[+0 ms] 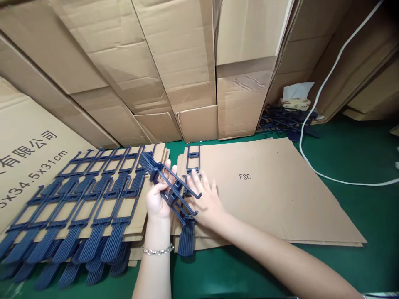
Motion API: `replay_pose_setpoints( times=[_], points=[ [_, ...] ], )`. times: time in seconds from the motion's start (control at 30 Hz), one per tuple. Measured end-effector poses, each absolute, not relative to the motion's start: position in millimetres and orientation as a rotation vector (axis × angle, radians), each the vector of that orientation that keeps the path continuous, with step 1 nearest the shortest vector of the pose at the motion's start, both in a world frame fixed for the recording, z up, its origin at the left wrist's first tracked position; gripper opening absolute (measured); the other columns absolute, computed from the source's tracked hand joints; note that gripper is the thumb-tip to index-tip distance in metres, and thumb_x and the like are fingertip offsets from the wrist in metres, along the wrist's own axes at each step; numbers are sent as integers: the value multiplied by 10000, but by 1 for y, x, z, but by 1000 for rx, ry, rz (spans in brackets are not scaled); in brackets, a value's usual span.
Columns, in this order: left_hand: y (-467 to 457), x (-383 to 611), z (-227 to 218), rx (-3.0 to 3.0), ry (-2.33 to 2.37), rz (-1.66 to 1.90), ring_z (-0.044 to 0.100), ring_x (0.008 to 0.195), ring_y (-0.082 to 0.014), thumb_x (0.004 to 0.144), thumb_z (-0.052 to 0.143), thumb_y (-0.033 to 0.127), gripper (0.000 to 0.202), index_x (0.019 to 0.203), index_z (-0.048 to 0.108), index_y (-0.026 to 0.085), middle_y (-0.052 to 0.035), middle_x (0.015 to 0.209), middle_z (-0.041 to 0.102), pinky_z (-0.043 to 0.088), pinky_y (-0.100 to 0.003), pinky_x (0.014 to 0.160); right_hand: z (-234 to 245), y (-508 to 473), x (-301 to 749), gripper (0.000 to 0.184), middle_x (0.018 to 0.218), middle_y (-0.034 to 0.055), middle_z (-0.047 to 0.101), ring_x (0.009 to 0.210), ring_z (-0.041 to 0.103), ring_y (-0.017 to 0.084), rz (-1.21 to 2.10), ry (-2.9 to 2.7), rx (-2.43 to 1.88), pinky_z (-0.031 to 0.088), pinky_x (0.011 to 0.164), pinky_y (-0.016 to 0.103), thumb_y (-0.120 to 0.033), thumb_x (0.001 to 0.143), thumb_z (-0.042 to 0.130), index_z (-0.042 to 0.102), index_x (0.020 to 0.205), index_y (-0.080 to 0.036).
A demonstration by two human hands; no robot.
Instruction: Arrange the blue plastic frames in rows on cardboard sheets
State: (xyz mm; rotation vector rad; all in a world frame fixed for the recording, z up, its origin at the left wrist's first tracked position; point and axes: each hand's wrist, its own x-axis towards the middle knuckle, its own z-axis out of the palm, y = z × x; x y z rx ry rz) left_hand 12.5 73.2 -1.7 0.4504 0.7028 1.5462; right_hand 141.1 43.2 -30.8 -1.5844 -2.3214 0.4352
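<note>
Several dark blue plastic frame pieces (174, 189), each with a ribbed paddle end, are gripped together in my left hand (158, 199), tilted above the cardboard. My right hand (205, 201) lies with fingers spread at the left edge of a flat cardboard stack (258, 195) marked FSC. Its fingertips touch or cover part of the similar blue pieces laid there; one ribbed paddle (187, 238) sticks out past the front edge, and an open frame (193, 158) shows behind the fingers. Whether the right fingers press on a piece is hidden.
Rows of blue frame pieces (84, 199) lie in layers with cardboard sheets at left. Tall cartons (187, 54) wall off the back. A tissue pack (294, 101) stands on a heap of blue pieces (280, 120). A white cable (304, 124) crosses the green table (358, 149) at right.
</note>
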Motion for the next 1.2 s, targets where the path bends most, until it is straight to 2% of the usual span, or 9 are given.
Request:
replay_pose_setpoints(
  times=[0.1,0.17,0.27,0.33,0.47,0.67,0.83,1.03,1.2],
  points=[
    [74,17,-2,402,731,1567,442,1176,-170,629,310,-42,634,1211,495,128,-42,1245,525,339,-334,1023,-14,64,160,593,1479,108,40,1336,8,339,337,-2249,-1835,123,1011,614,-263,864,349,203,1411,-86],
    [75,19,-4,411,730,1572,451,1169,-174,632,322,-53,571,1116,567,127,-47,1218,548,348,-323,1018,2,74,173,525,1449,155,191,1315,127,358,285,-2168,-1916,189,987,608,-240,869,337,318,1367,-75],
    [76,21,-8,480,716,1564,483,1140,-195,634,356,-67,488,958,645,157,-40,1169,584,393,-325,984,33,78,189,394,1181,169,524,1096,463,304,330,-2047,-1856,392,862,469,-269,890,304,551,1148,-104],
    [76,22,-9,514,718,1557,508,1113,-213,631,381,-68,451,894,664,166,-40,1133,605,430,-330,949,51,75,192,357,955,102,600,877,557,214,408,-2020,-1724,442,738,345,-300,900,299,618,948,-146],
    [74,24,-8,542,743,1518,546,1062,-223,635,408,-47,432,914,669,154,-63,1071,632,482,-309,879,58,62,178,325,818,53,591,745,561,162,434,-2179,-1446,433,625,262,-404,867,413,627,796,-171],
    [72,30,-8,536,840,1525,609,909,-171,607,493,-20,376,922,656,107,-74,1007,649,505,-191,743,34,62,154,312,945,91,617,822,589,186,449,-2225,-1366,454,630,273,-337,858,435,563,1059,-135],
    [70,32,-13,583,843,1438,625,716,-153,582,644,55,172,736,654,130,-53,828,670,505,-179,604,28,74,155,236,708,45,610,641,564,146,876,-1963,-1331,394,528,231,-286,830,405,570,719,-159],
    [66,29,-10,562,610,1301,588,926,-229,735,645,315,341,1009,622,114,-120,996,626,522,-293,753,42,87,171,88,582,-37,509,487,459,79,1543,-1355,-978,354,481,187,-191,746,412,485,792,-173],
    [67,24,-4,444,519,1365,597,792,-146,864,459,220,289,1135,545,164,-67,992,597,535,-256,654,63,93,219,144,532,-71,399,459,364,67,1260,-1303,-1021,291,463,177,-144,657,427,493,780,-178]
  ],
)
